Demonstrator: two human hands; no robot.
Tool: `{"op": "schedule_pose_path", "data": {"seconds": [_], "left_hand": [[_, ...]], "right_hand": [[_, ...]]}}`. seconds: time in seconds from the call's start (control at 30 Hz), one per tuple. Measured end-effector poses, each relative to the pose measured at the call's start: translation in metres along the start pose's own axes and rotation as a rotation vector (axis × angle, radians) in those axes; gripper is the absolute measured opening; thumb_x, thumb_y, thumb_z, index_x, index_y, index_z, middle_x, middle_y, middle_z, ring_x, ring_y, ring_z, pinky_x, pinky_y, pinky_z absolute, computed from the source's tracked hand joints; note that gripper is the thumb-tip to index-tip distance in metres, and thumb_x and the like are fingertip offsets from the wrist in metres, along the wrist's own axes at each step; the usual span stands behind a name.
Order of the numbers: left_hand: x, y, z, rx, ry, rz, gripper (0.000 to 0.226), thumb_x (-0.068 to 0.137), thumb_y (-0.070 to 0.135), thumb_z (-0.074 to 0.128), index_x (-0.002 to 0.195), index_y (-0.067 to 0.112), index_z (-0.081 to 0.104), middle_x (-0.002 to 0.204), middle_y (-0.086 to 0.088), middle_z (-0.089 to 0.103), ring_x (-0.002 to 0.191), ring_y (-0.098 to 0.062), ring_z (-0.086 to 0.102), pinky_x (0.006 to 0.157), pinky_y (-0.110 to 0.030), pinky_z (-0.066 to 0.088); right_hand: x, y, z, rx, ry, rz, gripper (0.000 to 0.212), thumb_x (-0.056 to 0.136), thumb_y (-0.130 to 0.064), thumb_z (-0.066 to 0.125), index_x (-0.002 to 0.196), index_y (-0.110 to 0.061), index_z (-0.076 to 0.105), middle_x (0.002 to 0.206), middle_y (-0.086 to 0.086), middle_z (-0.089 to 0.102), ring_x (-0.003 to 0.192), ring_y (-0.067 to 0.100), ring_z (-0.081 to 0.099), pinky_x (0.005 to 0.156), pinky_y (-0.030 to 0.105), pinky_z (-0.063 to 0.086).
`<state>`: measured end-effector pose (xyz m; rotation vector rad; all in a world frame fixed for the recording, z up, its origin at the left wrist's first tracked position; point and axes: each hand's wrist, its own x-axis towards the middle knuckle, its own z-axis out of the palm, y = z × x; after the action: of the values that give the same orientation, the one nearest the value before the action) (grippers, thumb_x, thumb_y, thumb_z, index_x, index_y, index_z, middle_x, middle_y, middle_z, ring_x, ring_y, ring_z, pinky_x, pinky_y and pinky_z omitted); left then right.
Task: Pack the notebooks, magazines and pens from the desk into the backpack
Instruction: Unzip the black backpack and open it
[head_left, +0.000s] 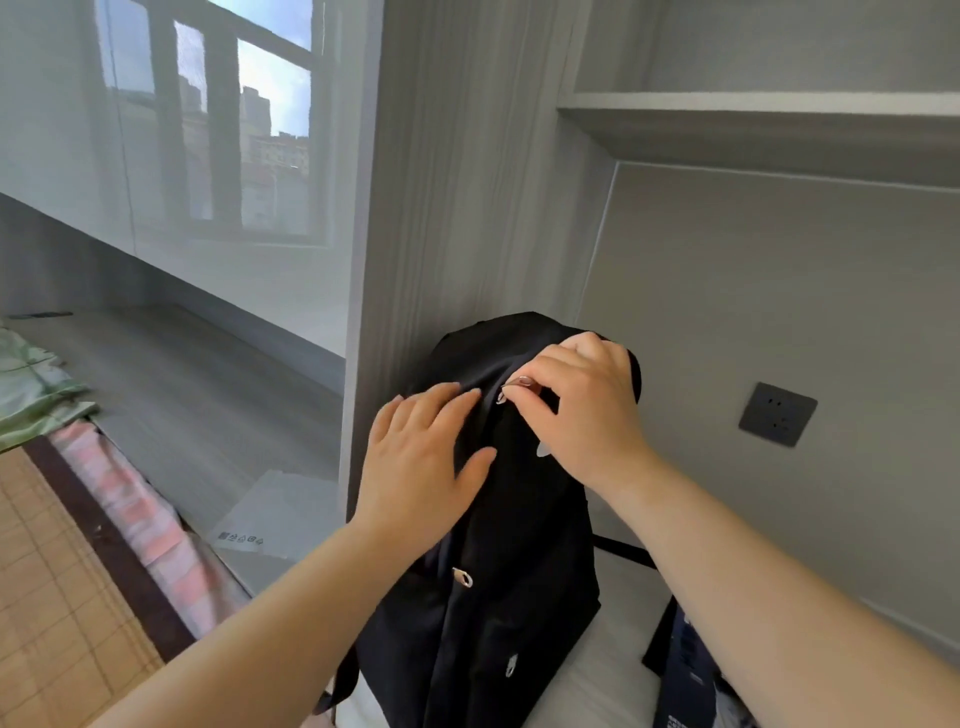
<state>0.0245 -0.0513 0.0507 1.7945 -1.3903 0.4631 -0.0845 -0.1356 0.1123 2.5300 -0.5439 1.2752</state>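
A black backpack (498, 597) stands upright on the white desk (613, 691), leaning against the grey side panel. My right hand (587, 410) is at its top, thumb and forefinger pinched on a silver zipper pull (519, 383). My left hand (421, 467) lies flat against the bag's upper left side, fingers spread, holding nothing. Two more zipper pulls (463, 578) show lower on the front. A dark blue magazine or book (685, 675) lies on the desk under my right forearm, partly hidden.
A dark wall socket (777, 414) sits on the back panel at the right. A shelf (753, 111) runs overhead. Left of the panel are a grey ledge with a plastic sheet (270, 514), a bed with a bamboo mat (57, 597) and a window.
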Motion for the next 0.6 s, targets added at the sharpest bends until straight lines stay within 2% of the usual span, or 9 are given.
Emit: {"op": "schedule_pose_path", "data": {"seconds": [0.13,0.23,0.3,0.33,0.4,0.43,0.47,0.53,0.6], "left_hand": [[0.028,0.01,0.0,0.103,0.003,0.026,0.029,0.09,0.033,0.045,0.108,0.023,0.065,0.131,0.009,0.054,0.128,-0.012,0.038,0.109,-0.029,0.0],[0.022,0.009,-0.005,0.164,-0.008,0.052,0.02,0.086,0.026,0.055,0.088,0.018,0.073,0.112,0.004,0.069,0.117,-0.018,0.055,0.11,-0.034,0.011],[0.015,0.003,-0.011,0.237,0.008,0.087,0.029,0.082,0.031,0.049,0.077,0.019,0.075,0.097,0.003,0.074,0.102,-0.02,0.065,0.105,-0.033,0.023],[0.015,0.0,-0.013,0.272,0.006,0.094,0.035,0.08,0.033,0.042,0.075,0.02,0.075,0.093,0.003,0.075,0.098,-0.021,0.067,0.101,-0.035,0.023],[0.019,0.001,-0.017,0.316,-0.01,0.079,0.04,0.078,0.035,0.038,0.08,0.02,0.074,0.095,0.001,0.075,0.098,-0.022,0.067,0.101,-0.037,0.025],[0.023,0.006,-0.016,0.317,-0.014,0.061,0.038,0.079,0.035,0.04,0.087,0.019,0.073,0.098,-0.001,0.074,0.099,-0.023,0.066,0.104,-0.038,0.028],[0.028,0.012,-0.014,0.306,-0.011,0.051,0.033,0.08,0.033,0.046,0.097,0.017,0.07,0.102,-0.002,0.073,0.102,-0.024,0.065,0.105,-0.039,0.031],[0.043,0.024,-0.006,0.245,-0.003,0.055,0.031,0.082,0.024,0.058,0.111,0.016,0.063,0.111,-0.003,0.07,0.108,-0.023,0.062,0.104,-0.04,0.025],[0.062,0.035,0.0,0.181,0.003,0.064,0.031,0.084,0.022,0.057,0.115,0.02,0.06,0.118,0.001,0.066,0.115,-0.019,0.056,0.108,-0.036,0.02]], "right_hand": [[0.005,0.013,-0.002,-0.021,0.073,0.027,0.016,0.074,-0.024,0.06,0.063,-0.015,0.068,0.064,-0.002,0.071,0.073,0.026,0.059,0.068,0.027,0.018],[0.017,0.039,-0.007,0.07,0.196,0.213,0.018,0.077,-0.027,0.059,0.065,-0.016,0.067,0.069,-0.001,0.071,0.081,0.025,0.058,0.064,0.022,0.009],[0.022,0.063,-0.007,0.122,0.194,0.365,0.017,0.081,-0.027,0.06,0.073,-0.015,0.068,0.074,-0.001,0.069,0.09,0.027,0.055,0.065,0.022,0.009],[0.023,0.074,-0.005,0.154,0.173,0.434,0.017,0.082,-0.026,0.059,0.076,-0.013,0.068,0.07,-0.004,0.064,0.093,0.028,0.053,0.067,0.023,0.012],[0.023,0.086,0.0,0.276,0.126,0.538,0.018,0.084,-0.023,0.058,0.08,-0.008,0.066,0.062,-0.013,0.048,0.094,0.028,0.052,0.077,0.027,0.026],[0.023,0.088,0.003,0.343,0.11,0.561,0.018,0.084,-0.021,0.057,0.079,-0.007,0.066,0.062,-0.015,0.045,0.093,0.027,0.051,0.074,0.027,0.031],[0.023,0.089,0.005,0.388,0.106,0.56,0.017,0.084,-0.02,0.057,0.078,-0.007,0.065,0.062,-0.016,0.044,0.091,0.025,0.051,0.069,0.024,0.03],[0.025,0.086,0.007,0.433,0.122,0.51,0.014,0.083,-0.018,0.058,0.075,-0.009,0.065,0.062,-0.018,0.045,0.082,0.018,0.048,0.06,0.019,0.024],[0.027,0.086,0.007,0.445,0.135,0.442,0.012,0.082,-0.017,0.059,0.073,-0.011,0.065,0.061,-0.02,0.044,0.079,0.014,0.046,0.06,0.017,0.024]]}}
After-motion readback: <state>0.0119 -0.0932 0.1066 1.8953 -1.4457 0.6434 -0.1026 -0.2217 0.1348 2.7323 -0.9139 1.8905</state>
